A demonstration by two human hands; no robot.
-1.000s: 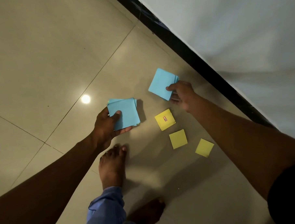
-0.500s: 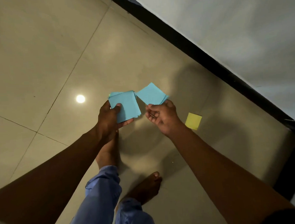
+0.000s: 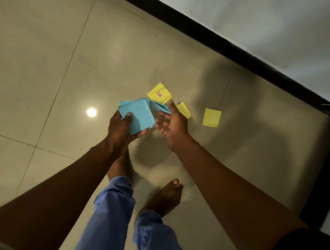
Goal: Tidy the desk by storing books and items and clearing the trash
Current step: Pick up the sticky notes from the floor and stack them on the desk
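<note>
We are gripping blue notes [image 3: 136, 115] in our left hand [image 3: 122, 129], thumb on top, while our right hand [image 3: 171, 124] is spreading its fingers beside them.

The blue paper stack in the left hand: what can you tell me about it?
The blue paper stack is a bundle of square, light-blue sheets, thin and matte like note paper, slightly fanned, with a green edge peeking out at its top left corner. The left hand grips it from below, thumb on top. More blue sheets jut out on its right side, by the open right hand. It is held above the tiled floor.
</note>
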